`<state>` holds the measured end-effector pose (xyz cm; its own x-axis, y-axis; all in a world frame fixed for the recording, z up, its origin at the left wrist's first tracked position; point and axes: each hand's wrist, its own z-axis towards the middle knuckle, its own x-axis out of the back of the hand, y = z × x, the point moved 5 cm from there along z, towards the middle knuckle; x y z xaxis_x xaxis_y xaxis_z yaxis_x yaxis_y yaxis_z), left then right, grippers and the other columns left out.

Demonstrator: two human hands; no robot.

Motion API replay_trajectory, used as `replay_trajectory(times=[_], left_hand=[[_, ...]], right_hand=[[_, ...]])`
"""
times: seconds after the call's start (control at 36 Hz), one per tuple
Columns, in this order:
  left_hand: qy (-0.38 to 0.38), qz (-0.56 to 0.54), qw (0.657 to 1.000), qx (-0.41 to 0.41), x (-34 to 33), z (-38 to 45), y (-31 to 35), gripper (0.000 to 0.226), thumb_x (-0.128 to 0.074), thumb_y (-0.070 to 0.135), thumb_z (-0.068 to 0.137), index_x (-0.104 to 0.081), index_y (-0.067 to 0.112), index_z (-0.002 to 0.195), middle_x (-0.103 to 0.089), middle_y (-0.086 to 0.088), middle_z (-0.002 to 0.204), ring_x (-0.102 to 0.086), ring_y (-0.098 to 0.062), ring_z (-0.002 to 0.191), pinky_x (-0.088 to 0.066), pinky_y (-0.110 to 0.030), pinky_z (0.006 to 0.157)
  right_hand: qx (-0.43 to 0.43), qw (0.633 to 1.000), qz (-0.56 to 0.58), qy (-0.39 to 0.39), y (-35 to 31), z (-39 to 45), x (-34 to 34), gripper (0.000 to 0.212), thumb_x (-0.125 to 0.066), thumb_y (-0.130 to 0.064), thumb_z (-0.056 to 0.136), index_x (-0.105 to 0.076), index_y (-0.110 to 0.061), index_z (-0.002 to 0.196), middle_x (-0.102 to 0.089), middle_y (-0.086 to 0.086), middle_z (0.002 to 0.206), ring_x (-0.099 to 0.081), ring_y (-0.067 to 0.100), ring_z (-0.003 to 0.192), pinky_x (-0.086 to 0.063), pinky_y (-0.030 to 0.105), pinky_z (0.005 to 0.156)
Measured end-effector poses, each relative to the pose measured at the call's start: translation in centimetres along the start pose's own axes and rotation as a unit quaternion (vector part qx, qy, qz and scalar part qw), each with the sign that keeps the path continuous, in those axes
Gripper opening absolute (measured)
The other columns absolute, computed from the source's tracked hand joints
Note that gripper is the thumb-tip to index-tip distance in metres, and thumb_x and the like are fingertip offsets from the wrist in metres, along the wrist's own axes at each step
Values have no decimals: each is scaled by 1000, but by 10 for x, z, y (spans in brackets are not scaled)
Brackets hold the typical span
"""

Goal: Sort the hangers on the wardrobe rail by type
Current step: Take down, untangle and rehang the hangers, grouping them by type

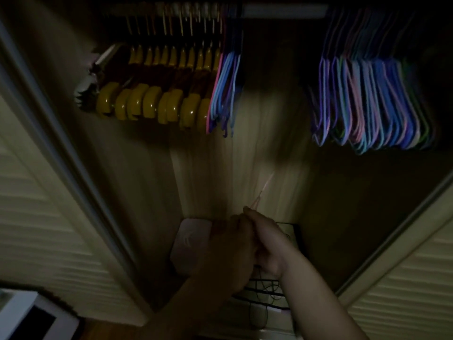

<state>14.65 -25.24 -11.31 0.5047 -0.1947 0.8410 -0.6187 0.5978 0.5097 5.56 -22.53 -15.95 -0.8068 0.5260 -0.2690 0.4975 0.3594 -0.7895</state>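
Inside the open wardrobe, between two pale louvred doors (44, 231), the light is dim and the wood-grain back panel (235, 173) fills most of what I see. Along the top runs the rail (284, 11). On its left part hang the wooden hangers (152, 94), yellow-brown and packed close, with something pale and dark bunched at their far left end. Touching their right side is a small cluster of thin coloured hangers (224, 94), blue, pink and purple. A bare stretch of rail separates these from a larger bunch of coloured hangers (370, 104) on the right.

Low down, on the wardrobe floor, lies a pale pinkish box (193, 239), and just right of it something dark with black cords, mostly hidden by my arms.

Both forearms reach up from the bottom edge, and my hands meet in the middle. My left hand (230, 251) is in shadow, fingers curled, pressed against my right hand (267, 241). From where they meet, a thin pink hanger (257, 200) sticks upward and to the right; its shape is blurred. I cannot tell which of my hands actually grips it.
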Motion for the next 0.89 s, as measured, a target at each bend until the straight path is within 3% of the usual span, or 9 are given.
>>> replay_trajectory(times=[0.06,0.14,0.25,0.33,0.39,0.47,0.56,0.72,0.89], left_hand=[[-46,5,993,-104,-13,-1,12,36,-36,33,107,-46,18,137,-54,-3,135,-55,-25,123,-42,-27,93],[-42,-48,989,-134,3,11,13,33,-39,43,105,-54,27,129,-59,10,125,-61,-13,111,-38,-11,84],[148,-94,971,-163,90,50,19,41,-43,49,94,-67,25,118,-67,7,114,-59,-5,96,-39,-7,87],[276,-103,932,-213,179,81,44,38,-48,31,93,-66,9,118,-65,-9,114,-59,-18,99,-49,-27,89],[335,-23,917,-216,232,104,62,38,-54,21,94,-56,12,131,-53,-7,129,-49,-12,114,-39,-20,100],[411,105,881,-208,295,138,79,66,-62,22,86,-38,15,147,-33,-16,151,-30,-32,142,-29,-47,118],[419,210,866,-176,324,166,83,79,-66,25,80,-32,14,150,-34,-24,149,-27,-41,142,-18,-56,119],[438,245,843,-195,330,167,82,68,-63,23,74,-45,10,139,-52,-20,121,-44,-38,117,-30,-54,113],[440,226,842,-214,331,165,81,65,-65,20,78,-46,11,139,-53,-18,123,-44,-35,120,-29,-53,114]], right_hand=[[27,999,-34,25,-14,-2,14,32,-62,-37,93,-72,-11,109,-74,15,105,-69,30,102,-54,40,92],[83,992,-82,43,-39,-6,28,30,-60,-31,93,-68,-10,112,-72,14,93,-64,29,86,-50,42,79],[149,980,-114,62,-81,-25,36,23,-48,-20,101,-61,-19,121,-70,5,113,-67,24,79,-54,29,54],[228,964,-121,65,-119,-43,32,24,-46,-14,102,-62,-18,120,-69,3,112,-66,27,80,-48,30,59],[277,949,-130,72,-145,-55,27,21,-47,-13,102,-64,-21,112,-69,4,107,-66,31,78,-46,31,61],[335,924,-158,95,-185,-67,20,18,-47,-15,102,-64,-23,104,-68,14,97,-71,39,81,-52,41,67],[365,900,-195,134,-220,-72,16,19,-46,-18,103,-63,-24,99,-70,15,82,-71,33,73,-56,47,74],[386,855,-276,208,-273,-66,9,25,-43,-28,105,-62,-14,113,-67,14,76,-64,13,46,-47,28,44],[346,773,-434,306,-297,-53,7,29,-47,-30,102,-61,-10,117,-68,5,85,-64,17,61,-40,19,47]])
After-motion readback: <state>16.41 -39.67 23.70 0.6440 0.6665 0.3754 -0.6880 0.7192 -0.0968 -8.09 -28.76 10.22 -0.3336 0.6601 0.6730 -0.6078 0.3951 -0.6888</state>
